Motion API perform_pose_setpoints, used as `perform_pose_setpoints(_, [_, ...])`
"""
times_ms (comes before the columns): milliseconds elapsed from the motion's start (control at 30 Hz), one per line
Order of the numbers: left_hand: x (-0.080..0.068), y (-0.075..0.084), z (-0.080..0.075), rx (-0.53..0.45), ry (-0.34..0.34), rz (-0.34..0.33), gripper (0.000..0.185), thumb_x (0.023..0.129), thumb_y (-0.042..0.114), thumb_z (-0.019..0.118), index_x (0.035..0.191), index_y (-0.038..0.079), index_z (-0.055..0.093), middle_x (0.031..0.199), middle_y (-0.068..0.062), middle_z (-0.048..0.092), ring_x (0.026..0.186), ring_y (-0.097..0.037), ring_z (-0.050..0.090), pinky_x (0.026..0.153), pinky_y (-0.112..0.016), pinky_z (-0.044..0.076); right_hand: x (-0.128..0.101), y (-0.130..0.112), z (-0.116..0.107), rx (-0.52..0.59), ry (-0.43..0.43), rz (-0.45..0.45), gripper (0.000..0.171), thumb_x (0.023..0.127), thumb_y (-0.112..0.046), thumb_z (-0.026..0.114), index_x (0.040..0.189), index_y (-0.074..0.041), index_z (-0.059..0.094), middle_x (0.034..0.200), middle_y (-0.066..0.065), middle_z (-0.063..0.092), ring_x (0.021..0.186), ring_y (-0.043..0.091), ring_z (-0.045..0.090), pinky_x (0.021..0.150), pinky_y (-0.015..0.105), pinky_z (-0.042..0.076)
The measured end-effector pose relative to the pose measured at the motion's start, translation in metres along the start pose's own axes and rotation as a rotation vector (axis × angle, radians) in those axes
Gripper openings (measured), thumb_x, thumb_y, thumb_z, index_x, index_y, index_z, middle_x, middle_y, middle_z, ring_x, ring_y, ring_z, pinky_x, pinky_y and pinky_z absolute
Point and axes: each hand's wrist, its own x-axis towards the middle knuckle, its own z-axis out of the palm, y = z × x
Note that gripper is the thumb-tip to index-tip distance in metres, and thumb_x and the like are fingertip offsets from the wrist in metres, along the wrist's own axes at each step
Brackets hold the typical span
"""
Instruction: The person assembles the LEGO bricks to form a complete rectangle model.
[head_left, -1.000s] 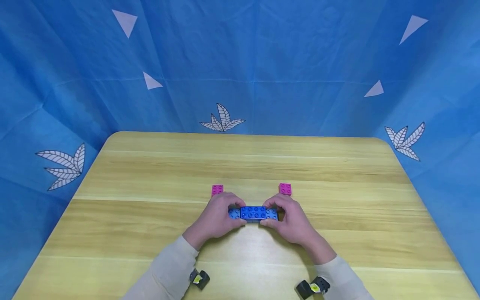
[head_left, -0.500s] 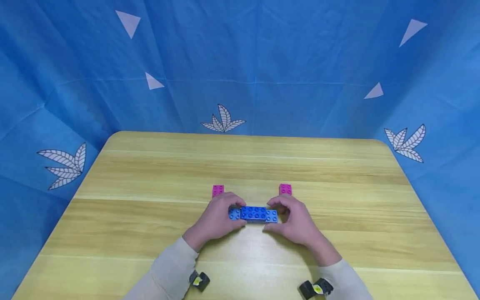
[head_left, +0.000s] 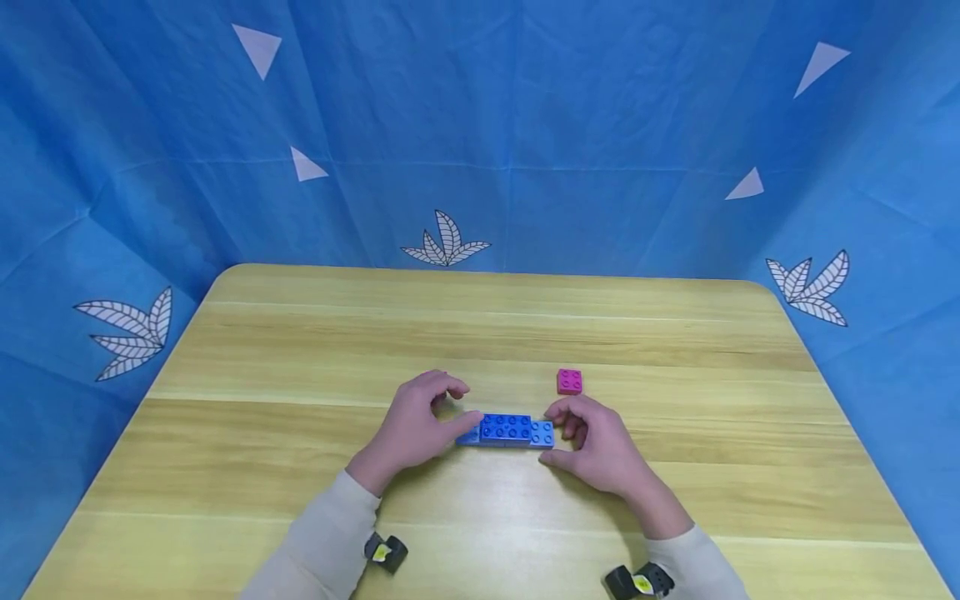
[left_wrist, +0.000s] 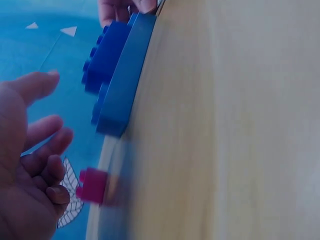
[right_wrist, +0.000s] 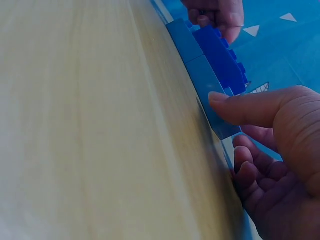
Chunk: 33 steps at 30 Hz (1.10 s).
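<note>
One blue brick stack (head_left: 506,429) lies beside the wide left grip (head_left: 412,423); the wide right grip (head_left: 602,448) straddles its end.

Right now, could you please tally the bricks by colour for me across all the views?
Dark blue brick: 1
Light blue bricks: 2, end to end; their seam shows in the right wrist view
Pink bricks: 2
Total: 5

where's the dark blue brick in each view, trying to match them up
Head: dark blue brick below the picture's centre, slightly right.
Left wrist: dark blue brick in the upper part, left of centre.
Right wrist: dark blue brick in the upper part, right of centre.
Shared landmark: light blue row beneath it.
</note>
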Motion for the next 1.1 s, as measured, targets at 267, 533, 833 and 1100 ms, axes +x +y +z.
perform_pose_setpoints(267, [0.006, -0.020, -0.012, 0.078, 0.130, -0.104, 0.044, 0.073, 0.030, 0.080, 0.110, 0.012, 0.064, 0.102, 0.001, 0.056, 0.082, -0.020, 0.050, 0.069, -0.033, 0.045, 0.000, 0.000, 0.000, -0.018, 0.004, 0.019, 0.040, 0.063, -0.009, 0.087, 0.094, -0.015, 0.061, 0.080, 0.003, 0.057, 0.066, 0.019, 0.052, 0.056, 0.025, 0.045])
perform_pose_setpoints(533, [0.010, -0.031, -0.013, 0.161, 0.096, -0.179, 0.059, 0.068, 0.034, 0.083, 0.118, 0.013, 0.059, 0.114, 0.000, 0.053, 0.103, -0.021, 0.050, 0.090, -0.040, 0.042, 0.000, 0.000, 0.000, -0.021, 0.009, 0.036, 0.038, 0.065, -0.009, 0.086, 0.093, -0.016, 0.061, 0.078, 0.003, 0.057, 0.066, 0.019, 0.052, 0.056, 0.025, 0.044])
perform_pose_setpoints(833, [0.011, -0.035, -0.007, 0.185, 0.133, -0.159, 0.043, 0.069, 0.029, 0.084, 0.105, 0.013, 0.066, 0.105, 0.000, 0.056, 0.097, -0.020, 0.054, 0.086, -0.038, 0.044, -0.001, 0.005, 0.003, -0.029, 0.006, 0.045, 0.039, 0.065, -0.009, 0.086, 0.094, -0.019, 0.061, 0.078, 0.001, 0.056, 0.065, 0.016, 0.051, 0.056, 0.025, 0.044])
perform_pose_setpoints(1100, [0.012, -0.036, -0.005, 0.212, 0.142, -0.169, 0.039, 0.071, 0.022, 0.083, 0.106, 0.012, 0.067, 0.105, -0.001, 0.058, 0.099, -0.020, 0.054, 0.088, -0.037, 0.044, 0.000, 0.005, 0.003, -0.032, 0.005, 0.052, 0.038, 0.067, -0.011, 0.085, 0.094, -0.019, 0.061, 0.078, 0.001, 0.056, 0.066, 0.016, 0.051, 0.056, 0.026, 0.043])
